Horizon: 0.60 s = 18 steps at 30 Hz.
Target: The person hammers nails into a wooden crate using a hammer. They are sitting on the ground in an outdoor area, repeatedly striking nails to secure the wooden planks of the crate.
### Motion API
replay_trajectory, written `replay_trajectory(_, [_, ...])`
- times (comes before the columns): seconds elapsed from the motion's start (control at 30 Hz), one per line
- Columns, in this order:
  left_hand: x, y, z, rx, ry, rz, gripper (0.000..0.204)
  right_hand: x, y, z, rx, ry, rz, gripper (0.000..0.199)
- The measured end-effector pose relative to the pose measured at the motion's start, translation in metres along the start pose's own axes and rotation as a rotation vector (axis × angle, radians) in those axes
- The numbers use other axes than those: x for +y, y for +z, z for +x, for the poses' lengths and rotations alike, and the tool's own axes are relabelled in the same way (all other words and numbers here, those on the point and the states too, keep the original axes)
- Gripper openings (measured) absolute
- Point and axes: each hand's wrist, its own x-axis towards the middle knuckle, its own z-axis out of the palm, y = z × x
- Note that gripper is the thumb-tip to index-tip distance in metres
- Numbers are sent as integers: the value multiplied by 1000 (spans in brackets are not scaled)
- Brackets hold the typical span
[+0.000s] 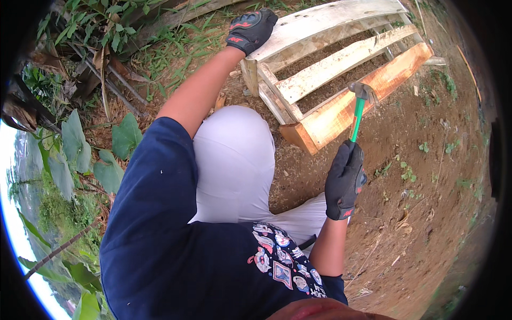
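Note:
My right hand (345, 181), in a black work glove, is closed around the green handle of a claw hammer (359, 109). The hammer's metal head is over the reddish-brown board of a wooden slatted frame; whether it touches the wood I cannot tell. My left hand (253, 29), gloved the same way, is closed at the left end of the frame's wide pale plank (314, 24). Its fingertips are hidden. The slatted frame (337, 65) lies on the soil before my knees, with a narrower slat between the pale plank and the reddish-brown board (368, 93).
Bare brown soil (405, 176) with small weeds and dry leaves spreads to the right. On the left stand broad green leaves (128, 136) and dry stalks. A weathered plank (170, 20) lies behind my left hand. My bent knee (234, 138) is close to the frame.

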Motion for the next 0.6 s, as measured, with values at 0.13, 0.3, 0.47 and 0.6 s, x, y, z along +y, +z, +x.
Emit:
replay_trajectory(0.13, [4,1,2,-14,-7,10,41,27,2,18,5,165,8,42])
replay_trajectory(0.3, [3,-2,1,-44,-19,12,41,24,30,60,127,110,-14,51])
replay_trajectory(0.47, [5,1,2,-32,-66,-7,40,-6,35,80,11,128,-213,51])
replay_trajectory(0.6, [11,-10,1,-69,-82,-9,39,-7,48,83,-63,137,-384,50])
